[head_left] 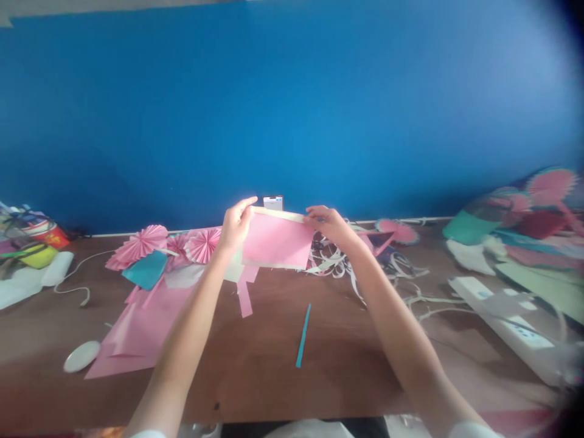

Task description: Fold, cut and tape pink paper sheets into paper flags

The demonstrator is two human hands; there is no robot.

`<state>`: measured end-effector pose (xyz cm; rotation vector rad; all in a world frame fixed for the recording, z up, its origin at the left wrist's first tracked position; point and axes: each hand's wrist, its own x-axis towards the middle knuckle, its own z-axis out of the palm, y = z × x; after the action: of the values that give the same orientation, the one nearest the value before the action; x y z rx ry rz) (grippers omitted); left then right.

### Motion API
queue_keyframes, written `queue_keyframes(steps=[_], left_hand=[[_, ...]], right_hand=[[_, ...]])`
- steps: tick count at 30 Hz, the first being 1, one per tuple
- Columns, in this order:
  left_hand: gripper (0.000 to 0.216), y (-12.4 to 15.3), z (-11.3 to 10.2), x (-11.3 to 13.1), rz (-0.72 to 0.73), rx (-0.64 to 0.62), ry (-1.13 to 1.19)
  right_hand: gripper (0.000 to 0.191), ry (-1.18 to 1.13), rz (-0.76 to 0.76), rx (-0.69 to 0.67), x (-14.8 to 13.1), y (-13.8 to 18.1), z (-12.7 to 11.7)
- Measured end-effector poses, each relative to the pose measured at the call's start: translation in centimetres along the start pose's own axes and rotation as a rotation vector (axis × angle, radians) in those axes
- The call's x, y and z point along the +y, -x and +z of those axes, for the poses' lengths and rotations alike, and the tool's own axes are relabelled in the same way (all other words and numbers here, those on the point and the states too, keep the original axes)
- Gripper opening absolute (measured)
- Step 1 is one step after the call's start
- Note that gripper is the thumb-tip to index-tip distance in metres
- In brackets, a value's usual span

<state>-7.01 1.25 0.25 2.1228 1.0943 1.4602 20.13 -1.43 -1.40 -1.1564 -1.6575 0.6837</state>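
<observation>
Both my hands hold up a pink sheet of paper (276,242) above the brown table (337,359), near the blue wall. My left hand (236,224) pinches its upper left corner. My right hand (329,224) pinches the upper right corner, where the top edge shows a pale folded strip. The sheet hangs down between the hands.
Pink paper fans (143,242) and a teal piece (146,269) lie at the back left, loose pink sheets (137,334) at the front left. A teal strip (303,334) lies mid-table. White paper strips (401,274), a white power strip (506,322) and piled papers sit right. A small white box (272,202) stands by the wall.
</observation>
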Motion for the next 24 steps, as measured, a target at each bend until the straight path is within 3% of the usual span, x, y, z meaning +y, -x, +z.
queue_keyframes(steps=[5, 12, 15, 19, 21, 24], left_hand=[[0.041, 0.1, 0.3, 0.3, -0.055, 0.001, -0.002], [0.037, 0.2, 0.9, -0.4, -0.03, 0.026, -0.05], [0.037, 0.3, 0.9, -0.6, -0.073, 0.027, -0.048], [0.035, 0.2, 0.7, -0.8, -0.073, 0.042, -0.034], [0.034, 0.3, 0.6, -0.9, -0.054, 0.032, -0.023], [0.035, 0.3, 0.6, -1.0, -0.052, 0.02, -0.001]], right_hand=[[0.024, 0.135, -0.059, 0.075, 0.3, -0.2, 0.0], [0.024, 0.548, -0.192, 0.259, 0.0, 0.1, 1.7], [0.022, 0.362, -0.102, 0.182, -0.7, 0.3, 2.0], [0.019, -0.167, 0.163, 0.046, -1.7, 0.3, 2.2], [0.022, -0.38, 0.212, 0.028, -1.9, 0.3, 2.3], [0.028, -0.461, 0.226, 0.061, -1.7, 0.2, 2.4]])
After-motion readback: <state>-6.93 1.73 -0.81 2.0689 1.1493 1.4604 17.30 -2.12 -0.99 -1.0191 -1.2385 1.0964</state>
